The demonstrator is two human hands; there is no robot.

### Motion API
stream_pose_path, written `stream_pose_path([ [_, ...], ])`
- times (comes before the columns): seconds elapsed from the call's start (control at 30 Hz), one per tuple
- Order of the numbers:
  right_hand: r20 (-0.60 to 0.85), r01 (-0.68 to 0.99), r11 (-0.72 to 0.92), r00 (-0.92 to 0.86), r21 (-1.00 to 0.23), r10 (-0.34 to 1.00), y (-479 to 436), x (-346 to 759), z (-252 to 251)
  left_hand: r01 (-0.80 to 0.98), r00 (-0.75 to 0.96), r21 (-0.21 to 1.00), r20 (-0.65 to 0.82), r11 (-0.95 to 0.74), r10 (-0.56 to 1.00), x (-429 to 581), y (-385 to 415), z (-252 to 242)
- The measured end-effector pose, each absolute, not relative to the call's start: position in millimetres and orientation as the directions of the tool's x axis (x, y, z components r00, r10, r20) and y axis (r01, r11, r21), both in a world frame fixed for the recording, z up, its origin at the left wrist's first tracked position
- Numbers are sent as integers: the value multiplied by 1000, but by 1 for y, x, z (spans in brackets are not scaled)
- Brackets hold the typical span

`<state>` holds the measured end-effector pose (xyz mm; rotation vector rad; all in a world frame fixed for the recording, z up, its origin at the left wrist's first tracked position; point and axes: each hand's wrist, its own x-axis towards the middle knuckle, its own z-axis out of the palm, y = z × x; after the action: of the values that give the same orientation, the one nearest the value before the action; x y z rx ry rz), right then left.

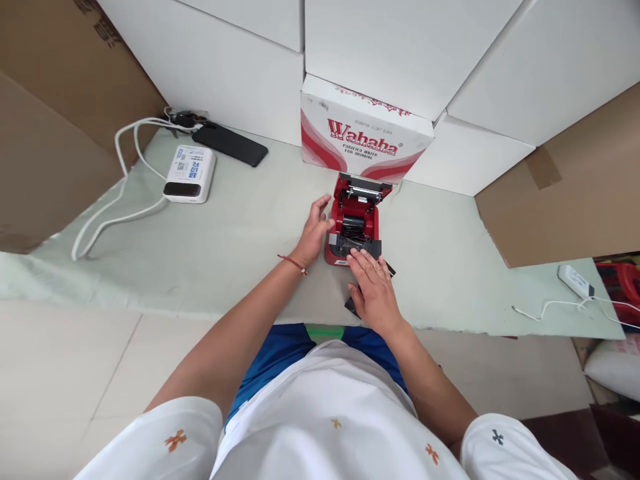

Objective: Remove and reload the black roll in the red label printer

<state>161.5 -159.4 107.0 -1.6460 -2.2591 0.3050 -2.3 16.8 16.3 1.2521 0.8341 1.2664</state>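
Note:
A small red printer (pixel 356 220) stands on the pale green table cover (pixel 250 240), its lid tipped open towards the back. My left hand (pixel 316 230) rests against the printer's left side, fingers curled round its edge. My right hand (pixel 373 287) lies flat over the printer's front edge, fingers stretched out and pressing on a black part there. A dark flat piece (pixel 353 305) peeks out from under that hand.
A red-and-white Wahaha carton (pixel 363 137) sits right behind the printer, among white boxes (pixel 400 47). At the back left are a white device (pixel 191 175) with a white cable (pixel 117 200) and a black phone (pixel 230 144). Brown cardboard (pixel 565 187) leans at the right, by a white adapter (pixel 576 281).

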Motion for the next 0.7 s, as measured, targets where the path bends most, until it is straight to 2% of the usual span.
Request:
stream_pose_path([
  [0.1, 131, 875, 313, -285, -368, 950, -160, 162, 106, -133, 115, 958, 271, -255, 956, 1, 43, 48],
  [0.17, 134, 872, 314, -284, -374, 949, -160, 162, 105, -96, 137, 946, 319, -308, 938, 4, 55, 71],
  [0.3, 139, 869, 307, -274, -388, 952, -159, 162, 105, -60, 206, 952, 307, -301, 929, 1, 50, 99],
  [0.53, 195, 853, 334, -277, -402, 941, -160, 162, 100, -47, 300, 923, 378, -382, 876, -27, -6, 82],
  [0.7, 224, 847, 350, -280, -401, 934, -161, 164, 99, 16, 226, 893, 436, -450, 871, -25, -15, 67],
])
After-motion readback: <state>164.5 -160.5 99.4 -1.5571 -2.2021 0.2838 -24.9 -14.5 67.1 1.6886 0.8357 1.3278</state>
